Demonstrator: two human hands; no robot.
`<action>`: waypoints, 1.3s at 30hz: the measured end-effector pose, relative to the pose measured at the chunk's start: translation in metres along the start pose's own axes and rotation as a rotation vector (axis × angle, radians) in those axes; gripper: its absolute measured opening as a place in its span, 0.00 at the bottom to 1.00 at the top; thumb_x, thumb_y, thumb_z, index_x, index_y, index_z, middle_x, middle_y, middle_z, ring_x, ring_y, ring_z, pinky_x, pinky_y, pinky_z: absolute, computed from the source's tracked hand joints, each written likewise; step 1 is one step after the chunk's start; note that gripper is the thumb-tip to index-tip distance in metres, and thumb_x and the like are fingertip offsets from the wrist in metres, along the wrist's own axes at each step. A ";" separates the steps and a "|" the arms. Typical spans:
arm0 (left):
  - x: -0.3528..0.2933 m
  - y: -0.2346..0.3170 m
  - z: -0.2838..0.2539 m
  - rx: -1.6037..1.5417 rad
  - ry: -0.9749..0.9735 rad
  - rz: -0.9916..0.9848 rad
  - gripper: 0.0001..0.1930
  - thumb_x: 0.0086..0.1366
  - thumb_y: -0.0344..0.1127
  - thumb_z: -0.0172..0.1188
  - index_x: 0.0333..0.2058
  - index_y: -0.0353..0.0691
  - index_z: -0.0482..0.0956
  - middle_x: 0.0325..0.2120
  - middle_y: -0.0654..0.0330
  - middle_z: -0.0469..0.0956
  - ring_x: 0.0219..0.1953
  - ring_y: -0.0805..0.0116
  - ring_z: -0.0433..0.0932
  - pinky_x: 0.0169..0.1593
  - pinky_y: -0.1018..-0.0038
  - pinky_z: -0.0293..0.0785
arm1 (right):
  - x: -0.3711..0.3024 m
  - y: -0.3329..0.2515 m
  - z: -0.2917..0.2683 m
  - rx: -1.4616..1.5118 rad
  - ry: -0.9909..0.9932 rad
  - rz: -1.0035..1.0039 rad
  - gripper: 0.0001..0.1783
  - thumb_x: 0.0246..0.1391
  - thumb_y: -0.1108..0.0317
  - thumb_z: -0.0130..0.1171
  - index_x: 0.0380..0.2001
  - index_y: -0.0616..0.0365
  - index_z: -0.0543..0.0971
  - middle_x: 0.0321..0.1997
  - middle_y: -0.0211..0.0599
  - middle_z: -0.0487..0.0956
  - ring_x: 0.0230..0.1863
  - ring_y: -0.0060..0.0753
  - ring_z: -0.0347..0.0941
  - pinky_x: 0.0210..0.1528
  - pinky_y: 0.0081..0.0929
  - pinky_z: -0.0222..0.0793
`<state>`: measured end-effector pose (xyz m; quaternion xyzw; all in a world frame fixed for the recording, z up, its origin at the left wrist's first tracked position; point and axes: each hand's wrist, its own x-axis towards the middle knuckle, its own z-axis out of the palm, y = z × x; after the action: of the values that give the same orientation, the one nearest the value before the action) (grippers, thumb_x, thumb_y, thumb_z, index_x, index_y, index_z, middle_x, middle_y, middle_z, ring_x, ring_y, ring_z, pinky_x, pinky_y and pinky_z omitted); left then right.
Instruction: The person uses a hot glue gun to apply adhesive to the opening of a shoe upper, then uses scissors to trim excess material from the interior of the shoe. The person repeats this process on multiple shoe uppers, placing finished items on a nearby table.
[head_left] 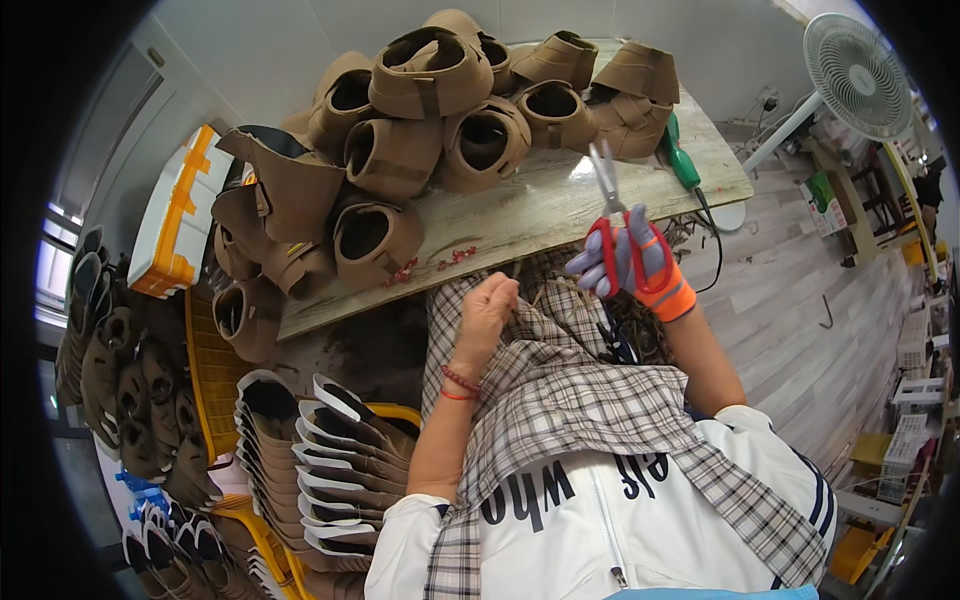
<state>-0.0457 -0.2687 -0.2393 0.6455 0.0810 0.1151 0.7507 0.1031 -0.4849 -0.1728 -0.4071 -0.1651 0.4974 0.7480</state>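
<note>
From my remote post I have the scissors (611,200) at 2 o'clock, above the near edge of the table (715,180), blades pointing to 12. The right hand (626,262), in a grey glove (657,300) with an orange cuff, grips them, fingers hooked around the red handle loops. Near the centre, my left hand (490,305) is bare and curled beside the plaid apron (570,420); I cannot tell whether its fingertips pinch anything. Brown shoe uppers (395,158) are heaped at 11 o'clock on the table. A green-handled tool (680,155) lies at 2, and a white fan (858,78) stands beyond it. Nested brown pieces (345,470) fill 7 to 8 o'clock.
</note>
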 end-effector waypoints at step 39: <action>0.040 0.032 0.067 0.815 -0.231 0.528 0.31 0.54 0.29 0.63 0.59 0.48 0.69 0.55 0.45 0.70 0.46 0.47 0.77 0.50 0.62 0.74 | -0.103 -0.015 -0.052 -0.108 0.610 -0.299 0.39 0.58 0.29 0.38 0.37 0.60 0.74 0.34 0.51 0.78 0.24 0.33 0.72 0.24 0.25 0.67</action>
<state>0.0088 -0.3168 -0.1964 0.8933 -0.1305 0.1881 0.3867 0.0998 -0.6008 -0.1766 -0.5473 -0.0178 0.2284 0.8050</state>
